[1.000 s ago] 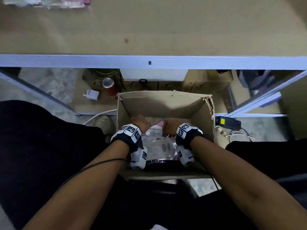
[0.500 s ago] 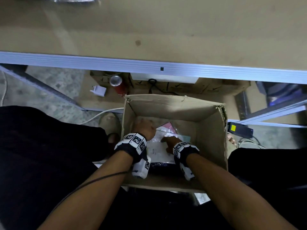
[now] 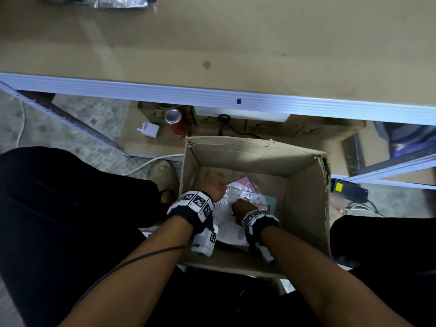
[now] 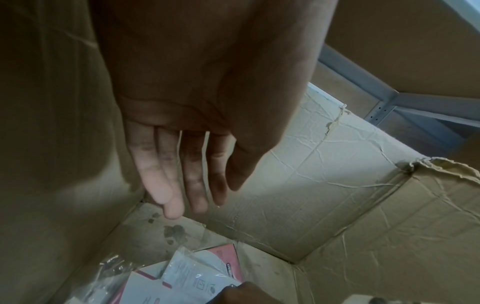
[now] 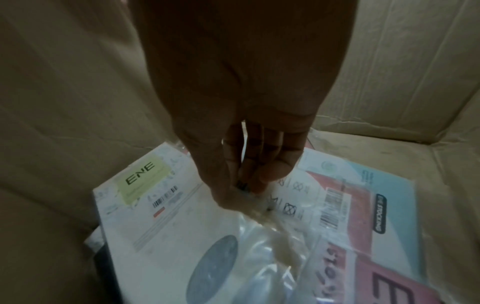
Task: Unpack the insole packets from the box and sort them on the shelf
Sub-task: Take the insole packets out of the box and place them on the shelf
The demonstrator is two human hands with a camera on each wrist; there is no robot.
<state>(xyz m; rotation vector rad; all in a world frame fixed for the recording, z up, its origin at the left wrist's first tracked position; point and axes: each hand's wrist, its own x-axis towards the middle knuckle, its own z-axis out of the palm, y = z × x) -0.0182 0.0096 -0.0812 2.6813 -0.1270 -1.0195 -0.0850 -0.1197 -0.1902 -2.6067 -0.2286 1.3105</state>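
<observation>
- Both hands have gone deeper into the cardboard box (image 3: pixel 304 208) than a second ago, down onto the insole packets (image 5: pixel 182 232) on its floor; unpacking is only starting.
- The right hand (image 3: pixel 239 208) now pinches the clear wrapper of the top packet, its fingers (image 5: pixel 272 166) bunched tight.
- The left hand (image 4: pixel 187 164) hangs in the box's far-left corner, fingers straight and together, holding nothing.
- The shelf (image 3: pixel 236 38) above the box holds a few packets at its far edge.
</observation>
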